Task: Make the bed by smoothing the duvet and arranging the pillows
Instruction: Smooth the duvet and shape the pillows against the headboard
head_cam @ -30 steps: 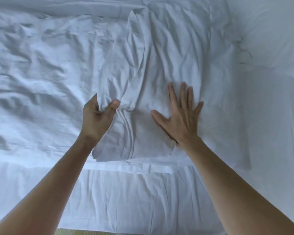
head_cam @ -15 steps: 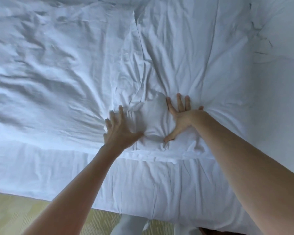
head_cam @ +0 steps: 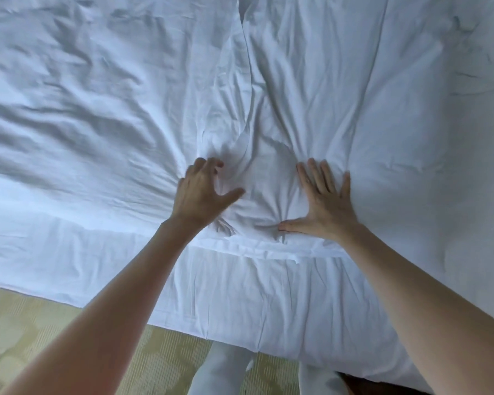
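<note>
Nearest to me I see the yellowish floor (head_cam: 35, 332) and two pale legs (head_cam: 220, 369) at the edge of the bed (head_cam: 240, 303), whose side hangs down in white cloth. Just above this edge, both hands are on the duvet (head_cam: 311, 104). The left hand (head_cam: 201, 195) has its fingers (head_cam: 208, 163) bent into the cloth with the thumb out, so I judge it is gathering or pushing a fold, but I cannot tell if it really pinches. The right hand (head_cam: 324, 201) lies flat, fingers spread, pressing down. Between them a bump of cloth stands up.

I judge the smoothing is only partly done: the far left part of the duvet is much wrinkled and a long fold runs up the middle. No pillow is clearly seen. No brand, label or writing is visible.
</note>
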Tool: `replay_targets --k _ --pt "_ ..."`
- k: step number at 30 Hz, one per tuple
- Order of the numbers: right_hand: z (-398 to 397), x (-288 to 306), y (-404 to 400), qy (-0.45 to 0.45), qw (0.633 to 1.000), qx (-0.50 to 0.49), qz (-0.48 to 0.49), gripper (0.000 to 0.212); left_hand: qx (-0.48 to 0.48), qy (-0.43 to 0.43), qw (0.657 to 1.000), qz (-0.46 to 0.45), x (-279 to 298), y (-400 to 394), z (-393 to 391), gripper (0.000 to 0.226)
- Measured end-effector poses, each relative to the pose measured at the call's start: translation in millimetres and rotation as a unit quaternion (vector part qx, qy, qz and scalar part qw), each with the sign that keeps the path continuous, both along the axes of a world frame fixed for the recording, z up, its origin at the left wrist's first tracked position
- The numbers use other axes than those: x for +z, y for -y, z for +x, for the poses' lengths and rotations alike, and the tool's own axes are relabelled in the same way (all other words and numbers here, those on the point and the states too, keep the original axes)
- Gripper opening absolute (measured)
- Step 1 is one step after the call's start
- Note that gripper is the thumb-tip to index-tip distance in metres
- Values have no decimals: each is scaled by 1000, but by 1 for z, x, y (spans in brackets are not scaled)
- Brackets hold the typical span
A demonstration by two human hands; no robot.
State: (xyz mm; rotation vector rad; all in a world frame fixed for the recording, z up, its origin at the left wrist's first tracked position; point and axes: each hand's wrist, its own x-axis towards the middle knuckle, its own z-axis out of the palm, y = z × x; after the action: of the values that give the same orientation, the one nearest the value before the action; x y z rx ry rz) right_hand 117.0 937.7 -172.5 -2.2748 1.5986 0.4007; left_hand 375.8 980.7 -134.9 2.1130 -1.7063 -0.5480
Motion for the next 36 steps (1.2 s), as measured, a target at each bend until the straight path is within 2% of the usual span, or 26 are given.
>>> replay_targets --k 1,3,5,7,9,11,14,16,19,25,27,29,32,34,36 --pt "1 -1 -1 2 1000 -1 -8 142 18 -23 999 28 -4 5 -6 60" --pt "2 -3 -2 10 1000 -4 -22 142 76 -27 995 58 -15 14 -14 38" --pt "1 -5 -4 21 999 -5 -37 141 136 -32 990 14 -22 15 -19 19" --pt "0 -6 -5 30 998 -4 -50 141 211 -60 974 -53 -23 10 -15 17" --pt "-2 -8 -7 36 998 -4 -60 140 315 -82 942 -79 -27 2 2 23" --pt "-2 -9 -7 37 997 -4 -67 139 406 -100 907 -57 -32 -3 22 30" --pt "-3 -11 -4 38 998 -7 -53 139 482 -200 853 -20 -45 3 42 26" --pt "-2 -10 0 35 999 -9 -33 140 475 -257 841 -8 -46 12 42 28" --pt "-1 -12 5 33 999 -13 -9 142 413 -288 864 11 -41 18 35 28" --pt "-7 -10 10 52 998 -17 32 146 285 -389 871 96 -44 14 78 28" --pt "-6 -8 12 56 997 -14 44 147 268 -350 894 80 -33 23 88 34" --pt "-4 -6 14 53 997 -13 59 149 286 -283 915 9 -22 33 86 42" --pt "-5 -3 15 37 996 -14 78 152 367 -266 889 -66 -25 24 66 44" --pt "-6 -2 14 26 996 -12 81 154 338 -305 890 -15 -36 -2 52 47" --pt "-4 -1 13 17 996 -12 84 154 254 -368 892 67 -44 -34 44 46"
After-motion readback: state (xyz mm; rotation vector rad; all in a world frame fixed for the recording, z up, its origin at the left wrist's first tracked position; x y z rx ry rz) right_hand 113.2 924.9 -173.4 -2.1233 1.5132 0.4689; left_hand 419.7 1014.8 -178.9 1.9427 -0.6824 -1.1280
